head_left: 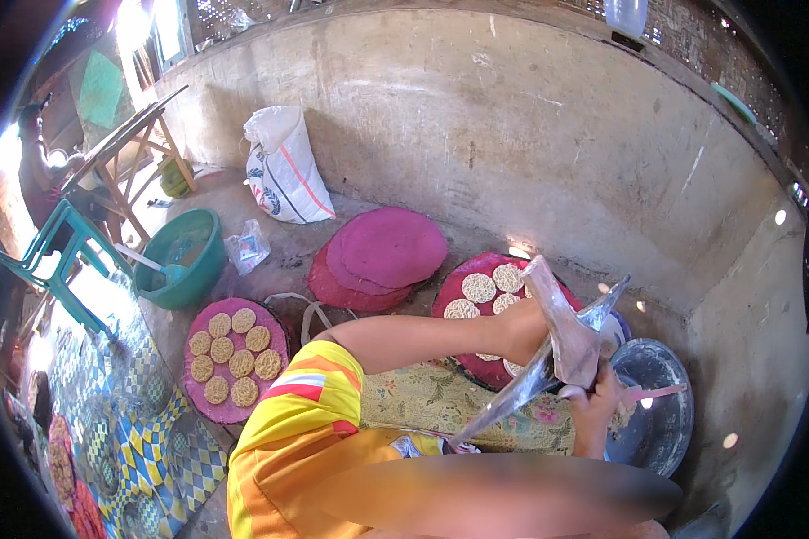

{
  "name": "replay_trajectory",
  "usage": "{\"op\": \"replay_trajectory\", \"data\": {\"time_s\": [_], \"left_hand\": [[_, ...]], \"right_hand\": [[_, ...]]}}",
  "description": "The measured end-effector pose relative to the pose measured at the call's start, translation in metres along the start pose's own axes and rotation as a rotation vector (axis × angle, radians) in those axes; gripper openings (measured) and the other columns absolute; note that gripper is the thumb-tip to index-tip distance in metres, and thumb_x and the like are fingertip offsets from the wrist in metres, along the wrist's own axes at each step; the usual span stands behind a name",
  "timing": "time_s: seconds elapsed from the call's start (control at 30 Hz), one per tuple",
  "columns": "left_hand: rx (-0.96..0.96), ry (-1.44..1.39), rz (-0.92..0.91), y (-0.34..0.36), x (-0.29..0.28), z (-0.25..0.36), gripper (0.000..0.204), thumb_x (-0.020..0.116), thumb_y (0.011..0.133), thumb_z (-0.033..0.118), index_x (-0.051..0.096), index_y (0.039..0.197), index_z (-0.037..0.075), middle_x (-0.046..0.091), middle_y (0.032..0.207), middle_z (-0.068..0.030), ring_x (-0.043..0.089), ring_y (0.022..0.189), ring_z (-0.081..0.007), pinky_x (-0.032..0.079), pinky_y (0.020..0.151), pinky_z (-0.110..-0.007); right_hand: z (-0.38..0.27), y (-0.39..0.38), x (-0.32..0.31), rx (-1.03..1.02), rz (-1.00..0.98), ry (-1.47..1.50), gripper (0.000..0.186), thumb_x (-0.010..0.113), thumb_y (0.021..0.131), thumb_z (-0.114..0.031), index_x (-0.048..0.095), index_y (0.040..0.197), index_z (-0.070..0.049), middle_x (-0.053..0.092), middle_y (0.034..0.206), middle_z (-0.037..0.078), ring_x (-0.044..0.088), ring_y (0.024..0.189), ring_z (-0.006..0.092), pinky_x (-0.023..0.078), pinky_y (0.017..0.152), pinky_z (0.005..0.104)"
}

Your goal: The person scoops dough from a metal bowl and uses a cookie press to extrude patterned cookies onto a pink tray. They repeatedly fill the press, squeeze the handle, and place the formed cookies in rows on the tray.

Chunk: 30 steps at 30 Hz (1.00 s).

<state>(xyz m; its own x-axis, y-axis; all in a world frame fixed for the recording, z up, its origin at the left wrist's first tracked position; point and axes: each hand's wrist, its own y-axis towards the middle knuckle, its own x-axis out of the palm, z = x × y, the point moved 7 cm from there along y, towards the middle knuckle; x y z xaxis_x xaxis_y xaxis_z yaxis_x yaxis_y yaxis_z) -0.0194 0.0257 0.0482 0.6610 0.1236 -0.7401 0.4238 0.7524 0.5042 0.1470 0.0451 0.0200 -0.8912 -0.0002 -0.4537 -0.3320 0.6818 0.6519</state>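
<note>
My left hand (520,331) is closed on a worn wooden press with crossed arms (573,346); the press partly covers its fingers. Lower down, my right hand (595,402) wraps round the same press near its thick block. A shiny grey bar of it slants toward my lap. Just beyond the left hand, a round pink-red mat (490,269) carries several pale discs of squiggly, noodle-like strands (478,287). Beside the right hand stands a dark basin (667,431) with a pink handle (656,393) across its rim. Some pale dough shows near that hand.
Left of my yellow sleeve, another pink mat (208,395) bears several tan discs. Stacked pink mats (386,251) lie ahead. Farther off are a green basin (208,269), green stool (67,256) and white sack (288,171). Walls stand ahead and right. A person (40,175) is far left.
</note>
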Motion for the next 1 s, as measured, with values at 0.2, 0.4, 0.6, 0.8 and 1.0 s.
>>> {"op": "replay_trajectory", "data": {"time_s": [0.2, 0.4, 0.6, 0.8, 1.0], "left_hand": [[0.079, -0.572, -0.456, -0.013, 0.036, -0.003, 0.049, 0.072, 0.064, 0.024, 0.056, 0.106, 0.002, 0.056, 0.109, -0.0175, 0.053, 0.099, -0.0276, 0.041, 0.087, -0.035], [-0.104, -0.317, -0.416, -0.004, 0.052, 0.0, 0.043, 0.071, 0.064, 0.03, 0.059, 0.096, 0.004, 0.063, 0.081, -0.0192, 0.062, 0.078, -0.0315, 0.049, 0.072, -0.037], [-0.196, 0.351, 0.123, 0.02, 0.03, 0.007, 0.036, 0.07, 0.059, 0.032, 0.058, 0.079, 0.005, 0.059, 0.068, -0.0124, 0.061, 0.066, -0.0282, 0.049, 0.061, -0.04], [-0.185, 0.411, 0.145, 0.033, 0.06, -0.025, 0.035, 0.071, 0.056, 0.03, 0.058, 0.079, 0.006, 0.06, 0.069, -0.0123, 0.061, 0.068, -0.0275, 0.049, 0.062, -0.038], [-0.313, -0.333, 0.254, 0.029, 0.058, -0.079, 0.037, 0.068, 0.07, 0.028, 0.059, 0.098, 0.004, 0.063, 0.081, -0.0113, 0.064, 0.078, -0.0235, 0.05, 0.065, -0.036]], "right_hand": [[-0.006, -0.017, -0.011, -0.056, 0.023, 0.049, 0.073, 0.057, 0.068, -0.069, 0.054, 0.077, 0.003, 0.052, 0.063, 0.009, 0.052, 0.057, 0.0196, 0.04, 0.053, 0.0321], [0.022, -0.041, -0.023, 0.094, 0.241, 0.26, 0.071, 0.056, 0.073, -0.062, 0.055, 0.09, 0.007, 0.056, 0.079, 0.012, 0.053, 0.069, 0.0199, 0.041, 0.06, 0.0314], [0.089, -0.059, -0.032, 0.269, 0.293, 0.334, 0.06, 0.055, 0.085, -0.04, 0.047, 0.112, 0.012, 0.054, 0.1, 0.012, 0.052, 0.091, 0.0202, 0.044, 0.075, 0.0331], [0.123, -0.076, -0.046, 0.387, 0.399, 0.271, 0.059, 0.052, 0.088, -0.039, 0.043, 0.12, 0.009, 0.054, 0.101, 0.011, 0.053, 0.089, 0.0183, 0.045, 0.072, 0.0274], [0.149, -0.105, -0.047, 1.014, 0.246, 0.893, 0.056, 0.038, 0.083, -0.066, 0.05, 0.087, -0.011, 0.039, 0.056, -0.004, 0.031, 0.039, 0.0065, 0.025, 0.033, 0.0224]]}}
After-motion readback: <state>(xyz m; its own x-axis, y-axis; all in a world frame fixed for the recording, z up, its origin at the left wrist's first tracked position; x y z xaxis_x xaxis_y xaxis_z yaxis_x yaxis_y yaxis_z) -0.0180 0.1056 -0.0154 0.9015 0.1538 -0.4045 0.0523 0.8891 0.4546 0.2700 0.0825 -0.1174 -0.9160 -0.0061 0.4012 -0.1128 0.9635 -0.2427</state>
